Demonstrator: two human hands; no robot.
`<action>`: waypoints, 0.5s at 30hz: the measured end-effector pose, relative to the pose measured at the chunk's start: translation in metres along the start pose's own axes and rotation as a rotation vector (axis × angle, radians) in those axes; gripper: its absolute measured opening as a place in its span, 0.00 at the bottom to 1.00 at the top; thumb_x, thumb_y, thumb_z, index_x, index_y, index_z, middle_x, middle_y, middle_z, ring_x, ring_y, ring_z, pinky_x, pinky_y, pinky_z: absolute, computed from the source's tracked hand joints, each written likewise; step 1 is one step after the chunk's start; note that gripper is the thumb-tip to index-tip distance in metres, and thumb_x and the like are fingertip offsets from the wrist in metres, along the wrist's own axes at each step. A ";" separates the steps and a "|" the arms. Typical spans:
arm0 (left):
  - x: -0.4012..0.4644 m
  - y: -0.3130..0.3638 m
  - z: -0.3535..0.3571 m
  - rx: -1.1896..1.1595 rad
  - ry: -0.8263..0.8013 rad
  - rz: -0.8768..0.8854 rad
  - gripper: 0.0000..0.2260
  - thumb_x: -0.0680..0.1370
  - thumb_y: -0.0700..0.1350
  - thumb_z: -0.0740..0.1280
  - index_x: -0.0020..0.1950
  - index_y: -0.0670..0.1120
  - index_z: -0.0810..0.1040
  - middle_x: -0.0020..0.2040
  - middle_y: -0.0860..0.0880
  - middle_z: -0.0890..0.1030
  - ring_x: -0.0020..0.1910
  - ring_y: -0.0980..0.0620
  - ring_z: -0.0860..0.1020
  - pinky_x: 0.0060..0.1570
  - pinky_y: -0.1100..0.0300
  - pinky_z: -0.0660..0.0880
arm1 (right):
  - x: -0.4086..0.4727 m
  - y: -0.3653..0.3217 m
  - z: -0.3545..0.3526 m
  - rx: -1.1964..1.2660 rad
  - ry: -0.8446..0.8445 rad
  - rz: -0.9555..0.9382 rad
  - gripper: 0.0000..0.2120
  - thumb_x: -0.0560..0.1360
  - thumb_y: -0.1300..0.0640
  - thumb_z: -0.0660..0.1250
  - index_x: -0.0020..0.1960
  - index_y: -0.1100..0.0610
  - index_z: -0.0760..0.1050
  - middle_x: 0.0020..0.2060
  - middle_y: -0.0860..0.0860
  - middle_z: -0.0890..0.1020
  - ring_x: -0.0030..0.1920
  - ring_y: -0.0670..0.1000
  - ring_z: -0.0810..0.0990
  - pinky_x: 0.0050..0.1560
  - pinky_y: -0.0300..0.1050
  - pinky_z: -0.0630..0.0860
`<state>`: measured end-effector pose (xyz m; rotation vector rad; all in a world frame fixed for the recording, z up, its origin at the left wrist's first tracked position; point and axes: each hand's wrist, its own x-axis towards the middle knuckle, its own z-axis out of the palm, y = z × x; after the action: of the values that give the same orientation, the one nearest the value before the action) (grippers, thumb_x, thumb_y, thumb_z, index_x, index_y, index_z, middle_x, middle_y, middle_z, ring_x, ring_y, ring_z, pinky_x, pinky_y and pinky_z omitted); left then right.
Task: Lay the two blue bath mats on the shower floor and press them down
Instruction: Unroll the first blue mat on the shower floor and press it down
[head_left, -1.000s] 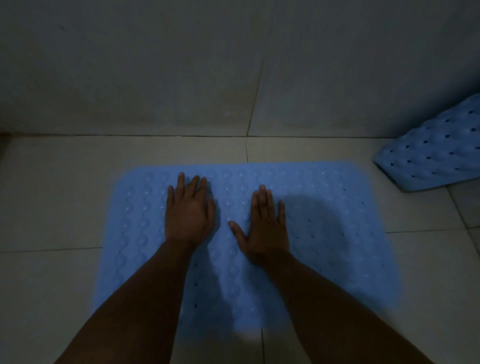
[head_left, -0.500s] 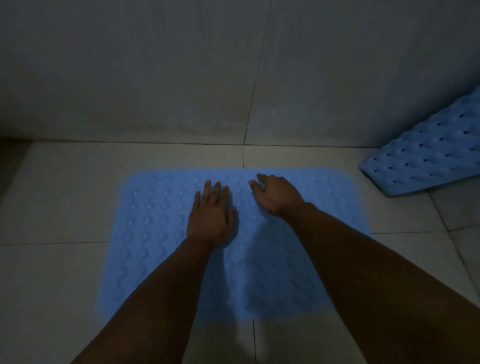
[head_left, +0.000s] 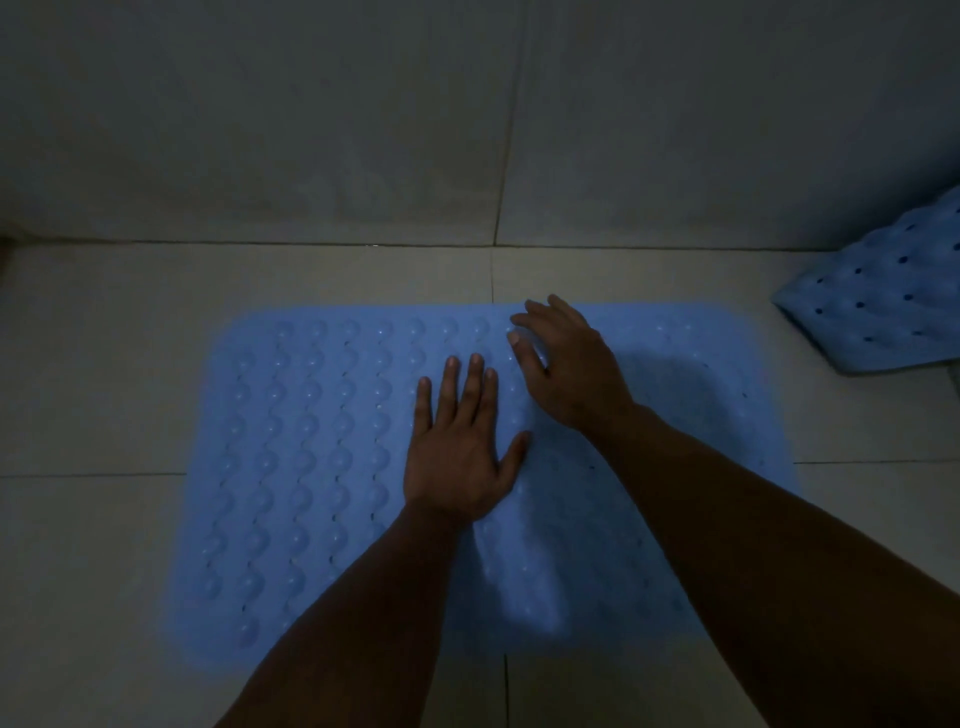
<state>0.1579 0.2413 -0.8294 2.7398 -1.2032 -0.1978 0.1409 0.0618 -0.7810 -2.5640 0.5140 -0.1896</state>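
Lying flat on the pale tiled shower floor (head_left: 104, 364), the bubbled blue rubber bath mat (head_left: 311, 467) is pressed by the left hand (head_left: 460, 457), fingers straight. The right hand (head_left: 571, 369) is held at its far edge, fingers relaxed. A second perforated blue mat (head_left: 883, 306) is propped at the right.

You've got a pale tiled floor (head_left: 104, 364) under you, grout lines crossing it and meeting the wall at 12 o'clock. One blue mat (head_left: 311, 467) lies flat dead center, bumpy side up, covering the grout cross. Your left hand (head_left: 457, 457) rests palm down on its middle, fingers straight. Your right hand (head_left: 566, 364) sits at 1 o'clock from it near the mat's far edge. The second mat (head_left: 883, 312) lies at 3 o'clock, apart from the first.
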 end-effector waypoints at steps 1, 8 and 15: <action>0.000 0.000 0.000 -0.004 -0.011 -0.003 0.37 0.82 0.67 0.45 0.84 0.44 0.49 0.84 0.45 0.45 0.82 0.44 0.38 0.79 0.38 0.46 | 0.001 0.000 0.003 0.006 0.011 -0.005 0.20 0.81 0.45 0.58 0.67 0.53 0.77 0.71 0.52 0.76 0.76 0.53 0.65 0.71 0.56 0.66; 0.022 -0.008 -0.029 -0.154 -0.372 -0.014 0.41 0.79 0.70 0.49 0.84 0.45 0.45 0.84 0.45 0.41 0.82 0.43 0.36 0.79 0.39 0.39 | 0.002 -0.011 -0.009 -0.044 -0.053 0.035 0.18 0.81 0.45 0.62 0.65 0.53 0.78 0.67 0.52 0.78 0.74 0.55 0.68 0.71 0.53 0.66; 0.024 -0.054 -0.104 -0.054 -0.270 -0.055 0.28 0.85 0.58 0.49 0.82 0.45 0.59 0.81 0.44 0.61 0.82 0.41 0.51 0.79 0.40 0.53 | 0.012 -0.073 -0.035 -0.137 -0.289 0.127 0.21 0.82 0.42 0.58 0.66 0.53 0.77 0.64 0.54 0.80 0.64 0.57 0.77 0.65 0.54 0.74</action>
<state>0.2314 0.2676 -0.7388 2.7664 -1.1616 -0.6142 0.1671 0.0988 -0.7132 -2.6177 0.5923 0.2656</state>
